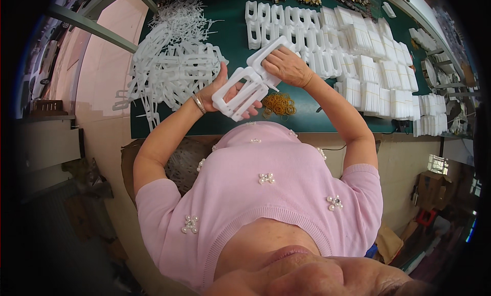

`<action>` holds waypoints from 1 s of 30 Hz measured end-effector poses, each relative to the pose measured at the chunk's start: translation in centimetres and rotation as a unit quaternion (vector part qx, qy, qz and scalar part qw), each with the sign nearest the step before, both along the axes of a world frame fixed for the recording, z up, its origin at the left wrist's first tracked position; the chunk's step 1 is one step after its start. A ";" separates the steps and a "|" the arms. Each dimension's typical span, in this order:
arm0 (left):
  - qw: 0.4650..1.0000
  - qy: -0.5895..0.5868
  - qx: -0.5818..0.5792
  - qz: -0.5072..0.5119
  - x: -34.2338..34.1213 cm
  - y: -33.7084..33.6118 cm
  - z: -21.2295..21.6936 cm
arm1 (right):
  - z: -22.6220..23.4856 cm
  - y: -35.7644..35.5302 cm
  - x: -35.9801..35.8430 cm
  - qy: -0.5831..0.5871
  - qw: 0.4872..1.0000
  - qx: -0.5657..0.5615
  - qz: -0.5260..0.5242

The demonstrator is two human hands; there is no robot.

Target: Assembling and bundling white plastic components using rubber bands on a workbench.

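Note:
My left hand grips white plastic frames with long open slots, the thumb along one side and the fingers showing behind and through the slots. Against their upper right end, my right hand holds another white plastic frame, its fingers curled through the opening. The pieces meet or overlap between the hands; whether they are joined cannot be made out. Just below the right hand, a small heap of yellow-brown rubber bands lies on the green tabletop.
A tangled pile of white plastic frames lies left of my hands, with thin white scraps behind. Rows of frames and banded white stacks fill the right. Metal bars cross the upper left. A cardboard box stands low right.

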State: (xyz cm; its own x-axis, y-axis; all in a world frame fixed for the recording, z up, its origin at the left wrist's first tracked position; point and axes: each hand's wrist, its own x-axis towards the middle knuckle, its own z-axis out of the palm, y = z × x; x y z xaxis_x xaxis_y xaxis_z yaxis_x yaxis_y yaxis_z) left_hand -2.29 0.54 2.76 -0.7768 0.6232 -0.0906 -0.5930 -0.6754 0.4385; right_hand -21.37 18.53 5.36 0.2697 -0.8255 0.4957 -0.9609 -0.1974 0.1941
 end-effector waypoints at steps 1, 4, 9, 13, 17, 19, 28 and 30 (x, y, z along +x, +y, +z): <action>1.000 -0.001 -0.027 0.008 0.3 0.6 0.0 | 0.1 -0.2 0.1 0.017 1.000 0.013 0.012; 0.998 -0.005 -0.061 0.003 0.6 1.5 0.4 | -0.4 -0.4 0.1 0.038 0.999 0.024 0.026; 0.982 -0.045 -0.176 0.042 0.8 1.0 0.8 | 0.1 -0.4 0.3 0.056 0.996 0.066 0.022; 0.942 -0.051 -0.318 0.098 1.3 -1.7 -0.2 | 1.6 1.4 -0.2 0.023 0.997 0.036 0.059; 0.874 -0.036 -0.463 0.143 1.6 -2.3 -1.0 | 3.6 1.3 -0.1 -0.015 0.999 0.037 0.023; 0.798 0.024 -0.595 0.092 1.0 -2.4 -1.1 | 4.3 0.2 0.2 0.030 0.998 0.046 0.024; 0.662 0.100 -0.739 0.077 0.2 -0.4 3.2 | 1.4 -0.6 0.8 0.049 0.996 0.067 0.019; 0.670 0.118 -0.726 0.096 0.4 -0.3 2.4 | 0.7 -1.3 1.1 0.044 0.998 0.033 0.033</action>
